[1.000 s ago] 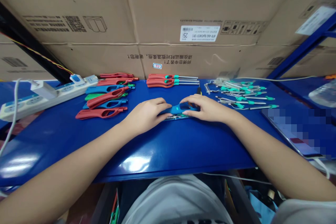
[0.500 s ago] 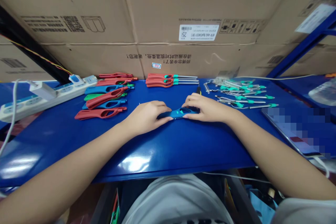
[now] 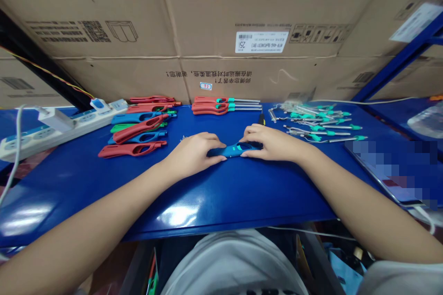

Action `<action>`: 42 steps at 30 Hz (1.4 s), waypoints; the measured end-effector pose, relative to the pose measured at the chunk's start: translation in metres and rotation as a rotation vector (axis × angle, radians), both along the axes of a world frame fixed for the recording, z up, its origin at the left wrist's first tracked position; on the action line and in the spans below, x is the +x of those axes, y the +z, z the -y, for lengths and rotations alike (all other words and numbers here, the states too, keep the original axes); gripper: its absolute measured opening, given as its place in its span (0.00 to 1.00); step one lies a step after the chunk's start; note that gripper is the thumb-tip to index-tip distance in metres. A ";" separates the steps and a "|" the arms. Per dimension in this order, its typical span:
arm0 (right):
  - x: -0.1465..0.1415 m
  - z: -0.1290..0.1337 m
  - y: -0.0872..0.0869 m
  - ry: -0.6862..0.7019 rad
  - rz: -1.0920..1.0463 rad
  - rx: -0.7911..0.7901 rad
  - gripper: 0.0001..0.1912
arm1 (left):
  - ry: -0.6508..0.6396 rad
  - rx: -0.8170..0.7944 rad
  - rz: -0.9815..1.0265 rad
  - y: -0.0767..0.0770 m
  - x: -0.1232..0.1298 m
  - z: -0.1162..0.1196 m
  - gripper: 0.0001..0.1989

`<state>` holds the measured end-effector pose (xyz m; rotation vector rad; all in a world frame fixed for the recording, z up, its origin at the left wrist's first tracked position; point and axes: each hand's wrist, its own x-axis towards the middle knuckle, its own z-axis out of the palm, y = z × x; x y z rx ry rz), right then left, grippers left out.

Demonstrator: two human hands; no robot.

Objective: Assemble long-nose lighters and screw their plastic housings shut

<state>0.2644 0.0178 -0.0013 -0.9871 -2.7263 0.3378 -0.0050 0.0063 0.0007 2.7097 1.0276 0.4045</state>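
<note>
A blue lighter-like casing [image 3: 232, 150] with a teal part in its opening lies across the middle of the table, between my two hands. My left hand [image 3: 195, 153] grips its left end between thumb and fingers. The right end is pinched by my right hand [image 3: 272, 143]. Beyond them lie red casings with metal rods [image 3: 211, 109], side by side. Loose red, blue and green casings [image 3: 133, 149] are grouped at the left. Several metal rods with teal ends [image 3: 321, 127] are piled at the right.
A white power strip [image 3: 44, 140] with plugs runs along the left. A phone [image 3: 384, 177] with a cable lies at the right. A large cardboard box [image 3: 207, 23] stands behind the blue table [image 3: 221, 203]. Small metal bits [image 3: 183, 138] lie behind my left hand.
The blue casing has shifted very slightly within my hands. Both hands keep nearly the same place and the same hold.
</note>
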 end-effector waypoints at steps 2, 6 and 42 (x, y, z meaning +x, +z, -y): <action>-0.001 0.001 0.001 -0.010 0.013 0.007 0.21 | 0.015 0.009 -0.002 0.000 0.001 0.001 0.14; -0.001 0.003 0.002 -0.015 0.040 0.050 0.19 | 0.029 0.064 -0.047 0.001 0.002 0.005 0.13; -0.010 0.008 0.005 -0.075 0.059 0.184 0.17 | 0.046 0.154 -0.067 -0.002 0.003 0.004 0.14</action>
